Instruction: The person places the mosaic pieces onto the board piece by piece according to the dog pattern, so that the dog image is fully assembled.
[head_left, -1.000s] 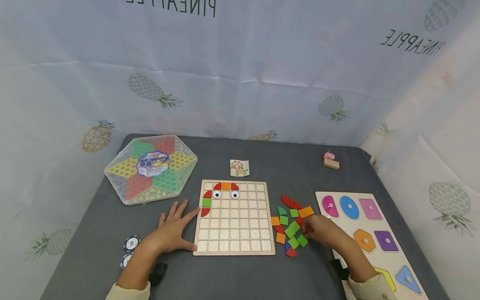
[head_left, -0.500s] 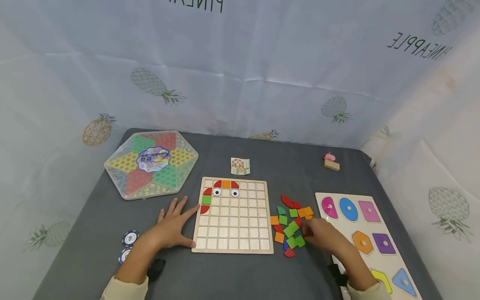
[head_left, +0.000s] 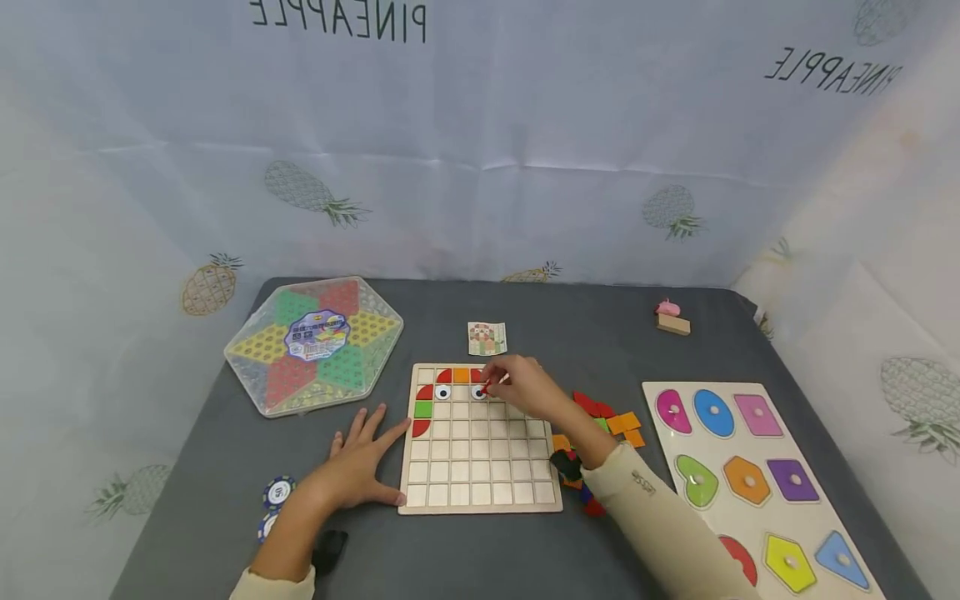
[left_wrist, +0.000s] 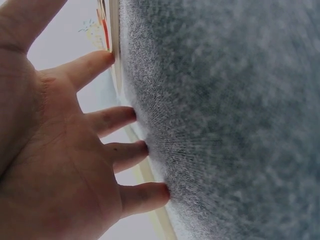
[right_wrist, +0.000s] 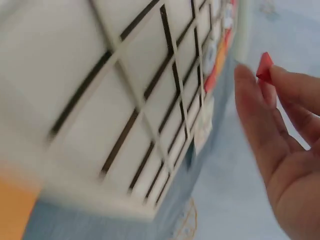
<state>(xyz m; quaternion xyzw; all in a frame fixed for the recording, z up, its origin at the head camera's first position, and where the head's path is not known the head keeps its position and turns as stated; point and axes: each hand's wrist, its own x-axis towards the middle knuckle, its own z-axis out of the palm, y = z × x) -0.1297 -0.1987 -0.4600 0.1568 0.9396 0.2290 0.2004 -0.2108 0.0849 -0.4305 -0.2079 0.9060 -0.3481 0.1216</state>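
A wooden grid board (head_left: 480, 473) lies on the grey cloth, with red, orange and green tiles and two googly-eye pieces in its upper left squares. My left hand (head_left: 352, 468) is spread at the board's left side, thumb at the lower left corner and forefinger at the edge. In the left wrist view its other fingertips (left_wrist: 142, 150) rest on the cloth. My right hand (head_left: 528, 390) is over the board's upper part, beside the right eye piece. Between thumb and fingers it pinches a small red tile (right_wrist: 265, 68), partly covered by the fingertips.
Loose coloured tiles (head_left: 624, 423) lie right of the board, partly under the right forearm. A shape puzzle (head_left: 716, 450) is farther right. A picture card (head_left: 487, 338) lies behind the board, a hexagonal game box (head_left: 315, 346) back left, and poker chips (head_left: 277, 492) near the left forearm.
My right hand has left the loose tiles and moved left and away from me to the board's upper part, carrying the red tile. The left hand has kept its place at the board.
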